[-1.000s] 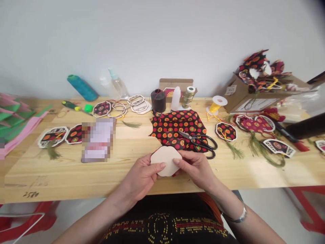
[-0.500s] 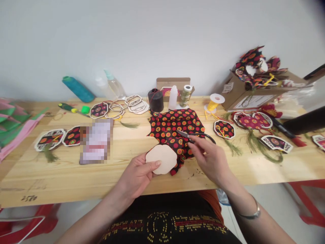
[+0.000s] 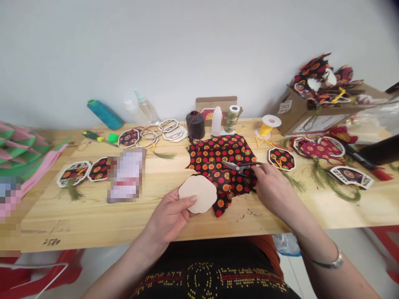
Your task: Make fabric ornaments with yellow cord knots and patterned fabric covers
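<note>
Between the thumb and fingers of my left hand (image 3: pixel 174 207) is a cream scalloped card disc (image 3: pixel 198 194), its blank face up. A sliver of dark patterned fabric shows at its upper left edge. Right behind it, a ragged piece of black fabric (image 3: pixel 207 155) with red and yellow flower prints lies on the table. Black-handled scissors (image 3: pixel 238 167) rest over this fabric, blades pointing left. My right hand (image 3: pixel 272 189) is closed around their handles, with some fingers hidden from me.
On the wooden table (image 3: pixel 93 224) stand a black thread spool (image 3: pixel 195 125), a white bottle (image 3: pixel 216 120) and a yellow cord reel (image 3: pixel 267 126). A full cardboard box (image 3: pixel 318 118) is at the back right. Tasselled pendants (image 3: pixel 73 173) and a blurred pale object (image 3: pixel 127 174) lie left.
My right hand has shifted right, from near the scissors' pivot to their handles. The scissors' blades now show more. My left hand keeps its hold on the disc. The view has turned slightly.
</note>
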Motion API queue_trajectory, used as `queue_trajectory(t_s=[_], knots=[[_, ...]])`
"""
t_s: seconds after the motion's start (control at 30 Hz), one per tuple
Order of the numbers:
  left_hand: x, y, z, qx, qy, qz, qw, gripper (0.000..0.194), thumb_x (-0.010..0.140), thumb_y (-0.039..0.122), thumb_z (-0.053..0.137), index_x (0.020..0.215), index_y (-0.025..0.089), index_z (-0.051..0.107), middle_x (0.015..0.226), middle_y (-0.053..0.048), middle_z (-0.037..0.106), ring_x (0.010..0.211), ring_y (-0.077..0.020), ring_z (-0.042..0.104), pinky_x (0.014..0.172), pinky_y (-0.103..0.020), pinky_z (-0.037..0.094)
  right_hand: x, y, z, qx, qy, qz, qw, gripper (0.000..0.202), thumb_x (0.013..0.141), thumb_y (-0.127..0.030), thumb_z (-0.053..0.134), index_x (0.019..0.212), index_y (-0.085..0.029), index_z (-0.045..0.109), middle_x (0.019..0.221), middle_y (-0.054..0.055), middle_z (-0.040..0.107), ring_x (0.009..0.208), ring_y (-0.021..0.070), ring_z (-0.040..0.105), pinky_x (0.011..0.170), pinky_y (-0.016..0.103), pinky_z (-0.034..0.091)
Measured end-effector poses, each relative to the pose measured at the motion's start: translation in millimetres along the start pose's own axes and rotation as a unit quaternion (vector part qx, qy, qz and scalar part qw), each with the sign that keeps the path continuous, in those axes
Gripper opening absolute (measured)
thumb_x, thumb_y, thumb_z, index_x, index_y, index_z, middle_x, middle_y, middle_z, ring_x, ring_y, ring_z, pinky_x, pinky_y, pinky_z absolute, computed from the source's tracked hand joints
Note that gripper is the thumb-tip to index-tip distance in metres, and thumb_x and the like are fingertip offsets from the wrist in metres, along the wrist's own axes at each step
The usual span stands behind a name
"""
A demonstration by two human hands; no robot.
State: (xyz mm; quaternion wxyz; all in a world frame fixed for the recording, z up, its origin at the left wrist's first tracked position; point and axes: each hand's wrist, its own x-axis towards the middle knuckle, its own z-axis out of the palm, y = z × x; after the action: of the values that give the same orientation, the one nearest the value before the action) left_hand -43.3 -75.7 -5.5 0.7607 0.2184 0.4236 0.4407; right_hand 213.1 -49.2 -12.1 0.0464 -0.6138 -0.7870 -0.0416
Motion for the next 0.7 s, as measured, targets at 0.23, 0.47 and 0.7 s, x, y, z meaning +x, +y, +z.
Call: queue_trajectory(t_s=[0.23, 0.47, 0.7], knots=[[-1, 1, -2.3, -0.006, -0.025, 0.014, 1.000, 0.031, 0.071, 0.013, 0.073, 0.102, 0.017, 0.072, 0.096, -0.011, 0.074, 0.091, -0.0262, 0.069, 0.079, -0.036, 0.056, -4, 13, -18, 0.147, 0.068, 0.105, 0.981, 0.016, 0.077, -0.020, 0.054, 0.092, -0.014, 0.057, 0.086, 0.010, 0.060, 0.075, 0.0226, 0.057, 0.066, 0.034, 0.045], [0, 3, -0.8, -0.003, -0.029, 0.021, 0.999, 0.029, 0.070, 0.014, 0.073, 0.099, 0.017, 0.072, 0.092, -0.008, 0.074, 0.088, -0.0238, 0.069, 0.078, -0.034, 0.056, -14, -8, -39, 0.596, -0.018, 0.052, 0.801, 0.040, 0.072, -0.054, 0.067, 0.090, -0.020, 0.056, 0.075, 0.002, 0.058, 0.066, 0.0151, 0.054, 0.062, 0.028, 0.048], [-1, 4, -1.2, 0.003, -0.034, 0.031, 0.999, 0.030, 0.070, 0.015, 0.074, 0.100, 0.017, 0.071, 0.094, -0.009, 0.074, 0.086, -0.0229, 0.069, 0.077, -0.032, 0.056, -30, -20, -51, 0.592, -0.089, -0.007, 0.801, 0.063, 0.075, -0.075, 0.046, 0.102, -0.021, 0.065, 0.086, 0.009, 0.066, 0.081, 0.0224, 0.060, 0.072, 0.035, 0.050]])
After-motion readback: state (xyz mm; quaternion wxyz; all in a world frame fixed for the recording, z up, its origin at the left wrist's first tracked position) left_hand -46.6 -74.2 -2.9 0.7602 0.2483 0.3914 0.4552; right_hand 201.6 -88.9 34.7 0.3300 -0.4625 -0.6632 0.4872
